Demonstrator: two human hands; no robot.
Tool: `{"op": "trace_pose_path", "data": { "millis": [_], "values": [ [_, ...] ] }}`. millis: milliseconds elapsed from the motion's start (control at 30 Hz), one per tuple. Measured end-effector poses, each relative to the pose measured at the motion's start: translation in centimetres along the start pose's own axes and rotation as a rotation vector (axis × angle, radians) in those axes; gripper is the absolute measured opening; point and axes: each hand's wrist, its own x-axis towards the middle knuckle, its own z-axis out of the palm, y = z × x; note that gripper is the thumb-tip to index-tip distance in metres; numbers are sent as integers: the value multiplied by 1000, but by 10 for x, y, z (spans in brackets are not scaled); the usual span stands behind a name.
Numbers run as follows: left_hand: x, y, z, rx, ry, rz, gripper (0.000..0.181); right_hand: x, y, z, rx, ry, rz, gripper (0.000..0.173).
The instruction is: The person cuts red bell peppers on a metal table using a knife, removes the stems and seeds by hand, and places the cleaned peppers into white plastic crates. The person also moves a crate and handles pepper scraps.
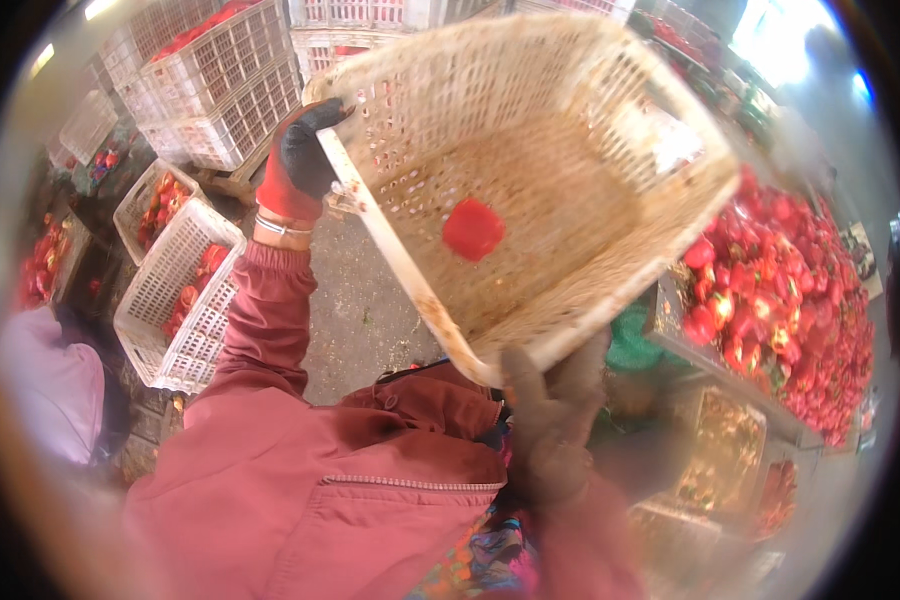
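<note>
A dirty white plastic crate (397, 255) is held up in front of me, tilted, with its inside facing me. On its stained bottom sits one red piece (473, 229), apparently pepper. My left hand (306, 154), in a red and black glove, grips the rim at the crate's left end. Below the near corner is my right hand (551, 427), in a dark glove and blurred. Its thumb lies against the rim, while the other fingers pass behind the crate wall and are partly hidden.
Red peppers (780, 300) are heaped on a table at right. Stacked white crates (210, 90) stand at back left, near a smaller crate holding peppers (184, 300). A person in pink (52, 382) is at far left. Another crate (724, 442) is at lower right.
</note>
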Motion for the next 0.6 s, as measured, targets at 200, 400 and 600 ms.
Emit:
{"op": "trace_pose_path", "data": {
  "millis": [200,400,600],
  "values": [
    [21,13,-142,-328,-291,-169,33,-57,-12,30,-439,-567,80,89],
    [20,32,-103,-110,17,-442,27,-7,9,49,-580,-1064,158,55],
    [-18,-169,-328,577,-13,-752,55,45,40,-32,-404,-486,-123,36]
  ]
}}
